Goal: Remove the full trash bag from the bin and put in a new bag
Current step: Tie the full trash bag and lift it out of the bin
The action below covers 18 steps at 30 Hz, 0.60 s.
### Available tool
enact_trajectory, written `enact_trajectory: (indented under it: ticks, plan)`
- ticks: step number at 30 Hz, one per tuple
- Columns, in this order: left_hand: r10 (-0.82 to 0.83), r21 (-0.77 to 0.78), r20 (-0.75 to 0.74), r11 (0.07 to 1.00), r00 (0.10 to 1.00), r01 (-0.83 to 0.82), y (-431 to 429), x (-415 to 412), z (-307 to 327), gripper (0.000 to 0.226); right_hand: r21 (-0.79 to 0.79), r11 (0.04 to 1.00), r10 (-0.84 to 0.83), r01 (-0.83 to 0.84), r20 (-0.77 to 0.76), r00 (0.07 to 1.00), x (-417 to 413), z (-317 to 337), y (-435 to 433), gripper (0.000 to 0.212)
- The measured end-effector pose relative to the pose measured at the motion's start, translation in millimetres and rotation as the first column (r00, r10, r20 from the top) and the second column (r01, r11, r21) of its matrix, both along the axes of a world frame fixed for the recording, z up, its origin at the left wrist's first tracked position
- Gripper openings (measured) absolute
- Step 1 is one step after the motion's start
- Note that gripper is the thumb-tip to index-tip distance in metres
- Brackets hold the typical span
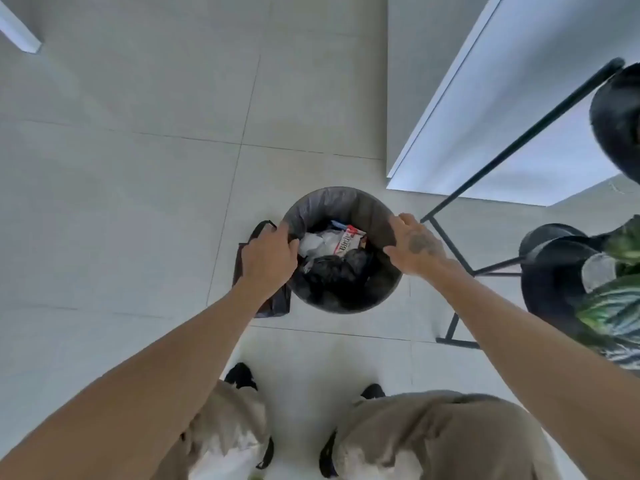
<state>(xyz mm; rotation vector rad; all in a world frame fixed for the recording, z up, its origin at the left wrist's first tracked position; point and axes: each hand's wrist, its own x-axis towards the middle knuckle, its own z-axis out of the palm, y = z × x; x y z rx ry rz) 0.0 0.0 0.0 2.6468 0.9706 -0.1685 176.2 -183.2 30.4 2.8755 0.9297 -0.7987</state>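
Round grey trash bin (346, 303) stands on the pale tiled floor (138, 202), just in front of the person's shoes, near a white wall corner. It is lined with a dark grey trash bag (332, 202) whose edge folds over the bin's rim all round; the film looks thin and wrinkled. The bag is filled partway up with crumpled white paper, a white wrapper with red print (348, 241) and bunched black plastic.

Left hand (268, 256): at the left rim, fingers curled over the bag's folded edge, grip closed on the trash bag.
Right hand (414, 244): at the right rim, fingers spread and laid flat on the bag edge; grip wide, not pinching.

A flat folded black bag (273, 306) lies on the floor touching the bin's left side, partly under the left wrist. A black metal stand (485, 271) and potted plants (609, 306) sit to the right.
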Motion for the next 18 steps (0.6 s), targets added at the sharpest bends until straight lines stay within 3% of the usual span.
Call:
enact_trajectory:
  ticks: [3, 11, 15, 18]
  plan:
    - [0.059, 0.037, 0.13, 0.997, 0.99, -0.064, 10.9, 10.0, -42.2, 0.044, 0.027, 1.0, -0.008, 0.004, 0.153, 0.988, 7.7, -41.8, 12.5, 0.059]
    - [0.218, -0.067, 0.401, 0.976, 0.89, -0.209, 36.5, 34.9, -92.3, 0.028, 0.063, 0.998, -0.043, 0.021, 0.38, 0.924, 23.3, -93.3, 28.9, 0.042]
    - [0.208, -0.068, 0.432, 0.978, 0.878, -0.198, 37.4, 28.1, -97.5, 0.013, 0.088, 0.996, -0.053, 0.019, 0.396, 0.917, 18.0, -96.9, 20.4, 0.044]
    - [0.173, -0.049, 0.405, 0.985, 0.898, -0.168, 34.9, 16.0, -94.4, 0.021, 0.099, 0.993, -0.089, 0.058, 0.348, 0.933, 4.5, -95.6, 9.8, 0.046]
